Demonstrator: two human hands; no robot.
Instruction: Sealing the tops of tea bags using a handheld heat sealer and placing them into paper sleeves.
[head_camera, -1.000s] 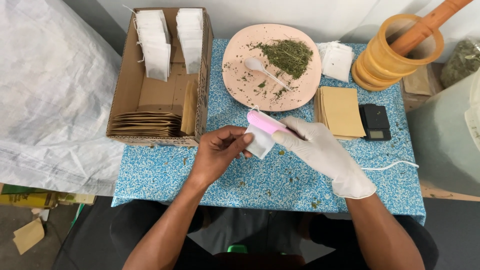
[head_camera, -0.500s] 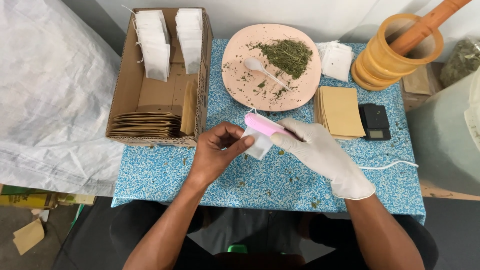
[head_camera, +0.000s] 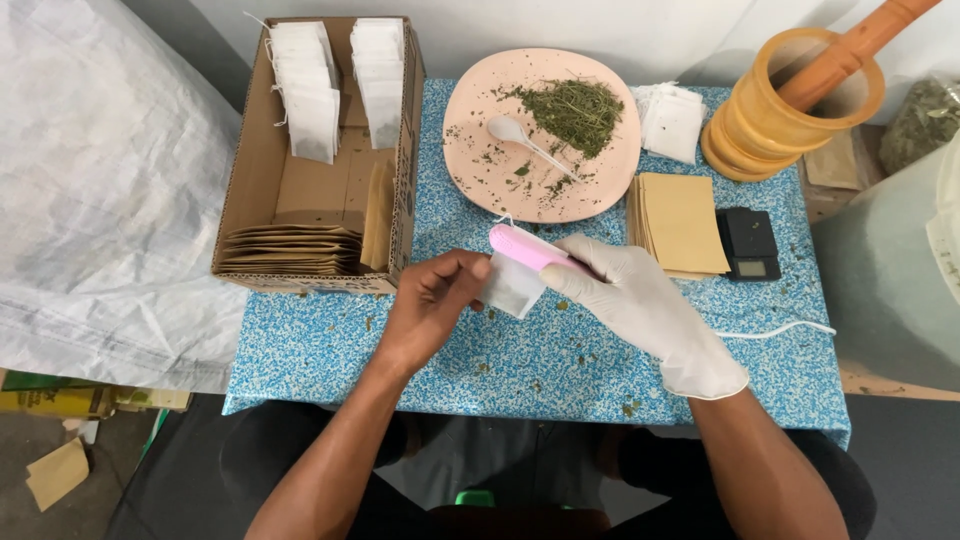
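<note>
My bare left hand (head_camera: 432, 303) pinches a small white tea bag (head_camera: 513, 288) over the blue speckled table (head_camera: 520, 360). My right hand (head_camera: 630, 295), in a white glove, grips a pink hand sealer (head_camera: 527, 247) clamped across the bag's top edge. Just beyond sits a pink plate (head_camera: 480, 180) with a heap of dried green herbs (head_camera: 578, 112) and a white spoon (head_camera: 522, 140).
A cardboard box (head_camera: 255, 170) at left holds rows of white tea bags (head_camera: 305, 90) and stacked brown envelopes (head_camera: 290, 250). More brown envelopes (head_camera: 683, 222), a small black scale (head_camera: 750, 243), loose white bags (head_camera: 675, 120) and a wooden mortar with pestle (head_camera: 790, 90) stand at right. A white cord (head_camera: 780, 330) trails right.
Both hands stay almost in place; the sealer and bag shifted very slightly.
</note>
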